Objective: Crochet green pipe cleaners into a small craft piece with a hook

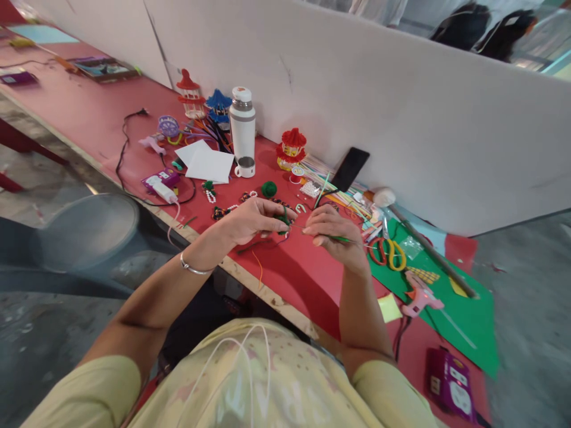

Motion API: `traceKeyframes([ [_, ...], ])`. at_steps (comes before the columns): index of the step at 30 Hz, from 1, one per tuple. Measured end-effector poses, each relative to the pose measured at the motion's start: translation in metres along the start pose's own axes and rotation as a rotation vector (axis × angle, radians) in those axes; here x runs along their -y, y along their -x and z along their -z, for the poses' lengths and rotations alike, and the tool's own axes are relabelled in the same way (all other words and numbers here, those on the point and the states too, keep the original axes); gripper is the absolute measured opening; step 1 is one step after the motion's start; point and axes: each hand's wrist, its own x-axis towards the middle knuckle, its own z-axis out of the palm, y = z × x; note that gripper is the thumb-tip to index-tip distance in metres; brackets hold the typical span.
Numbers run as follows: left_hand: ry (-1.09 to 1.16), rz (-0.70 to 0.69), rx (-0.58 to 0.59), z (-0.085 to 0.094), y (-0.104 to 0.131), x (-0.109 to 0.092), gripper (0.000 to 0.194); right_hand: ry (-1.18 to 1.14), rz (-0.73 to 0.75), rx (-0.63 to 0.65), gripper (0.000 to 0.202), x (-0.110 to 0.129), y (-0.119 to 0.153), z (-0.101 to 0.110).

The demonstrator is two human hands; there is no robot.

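Above the red tabletop, my left hand pinches a small dark green yarn piece between thumb and fingers. My right hand is closed round a thin tool with a green handle, its tip pointing left toward the yarn piece. Whether the tip touches the yarn is too small to tell. Just beyond my hands lie a green yarn ball and dark beaded strands. An orange thread hangs near the table's front edge.
A white bottle stands behind white paper. A phone leans by the wall. At the right are scissors, a pink glue gun and a purple power strip. A grey stool stands left.
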Motion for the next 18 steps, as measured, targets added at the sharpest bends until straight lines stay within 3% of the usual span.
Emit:
traceKeyframes([
  [18, -0.011, 0.062, 0.099, 0.0044, -0.0005, -0.0038, 0.039, 0.017, -0.005, 0.020, 0.023, 0.0095, -0.0045, -0.0025],
])
